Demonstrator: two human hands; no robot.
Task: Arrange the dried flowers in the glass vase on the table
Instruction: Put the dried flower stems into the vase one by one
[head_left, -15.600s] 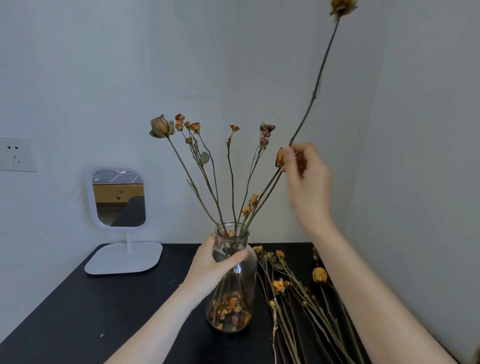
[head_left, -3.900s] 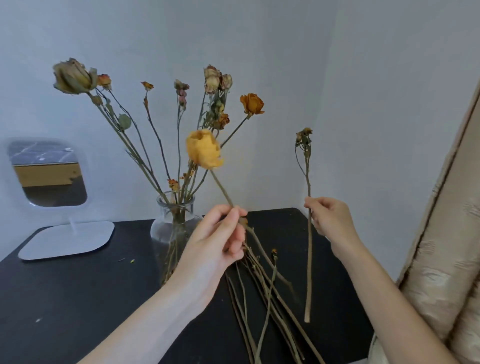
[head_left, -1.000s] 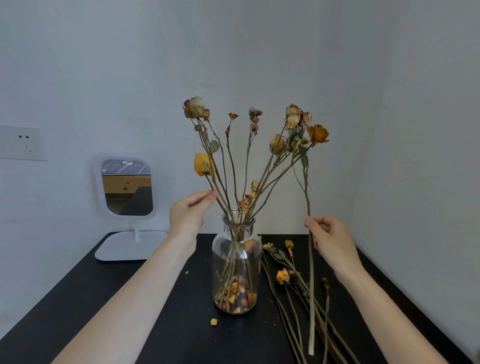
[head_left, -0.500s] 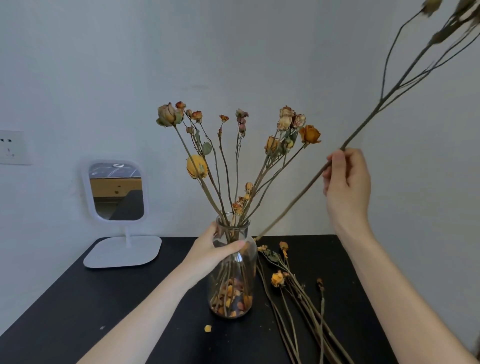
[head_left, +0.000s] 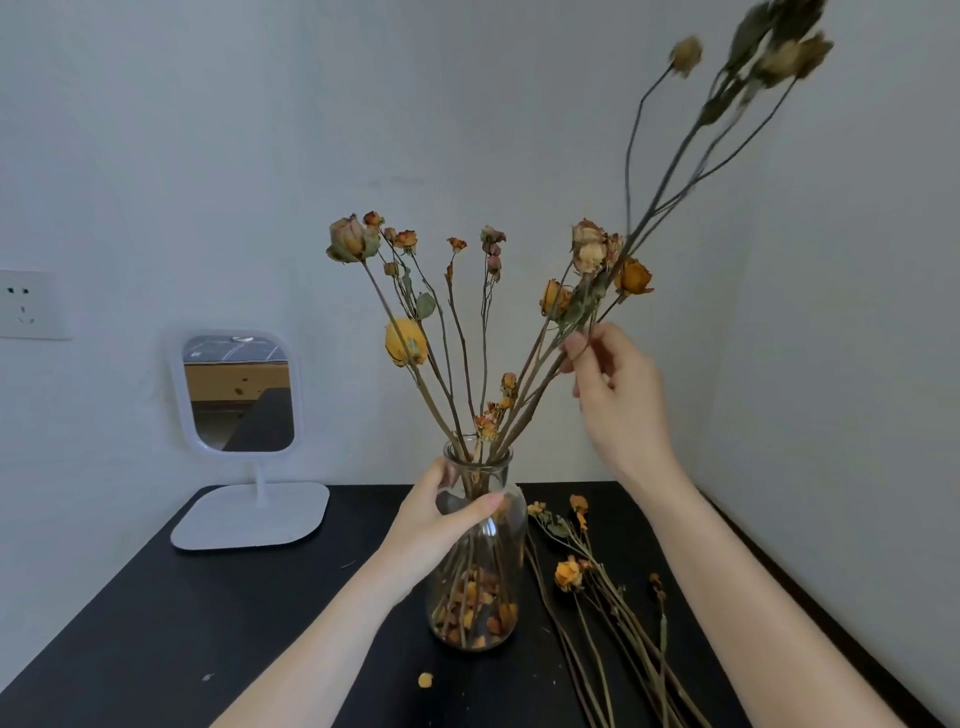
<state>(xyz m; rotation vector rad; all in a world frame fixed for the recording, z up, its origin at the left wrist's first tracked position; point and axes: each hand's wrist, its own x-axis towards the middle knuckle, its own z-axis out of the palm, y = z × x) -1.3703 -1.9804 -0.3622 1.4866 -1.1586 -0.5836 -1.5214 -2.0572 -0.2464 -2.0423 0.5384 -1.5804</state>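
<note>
A clear glass vase (head_left: 501, 551) stands on the black table (head_left: 208, 613), with several dried roses fanning out of its neck and loose petals at its bottom. My left hand (head_left: 436, 519) is wrapped around the vase's shoulder. My right hand (head_left: 613, 389) is above and to the right of the neck, pinching a long branching dried stem (head_left: 670, 182). That stem slants up to the right, its blurred buds near the top edge, and its lower end runs down into the vase mouth. More dried flowers (head_left: 597, 587) lie flat on the table to the right of the vase.
A small white-framed mirror (head_left: 236, 395) on a flat white base stands at the back left. A wall socket (head_left: 26, 304) is at far left. One fallen petal (head_left: 425, 679) lies in front of the vase. White walls close the back and right sides.
My right hand has come down and left with the long stem, and the stem's lower end has gone from outside the neck into the vase mouth. My left hand still holds the vase.
</note>
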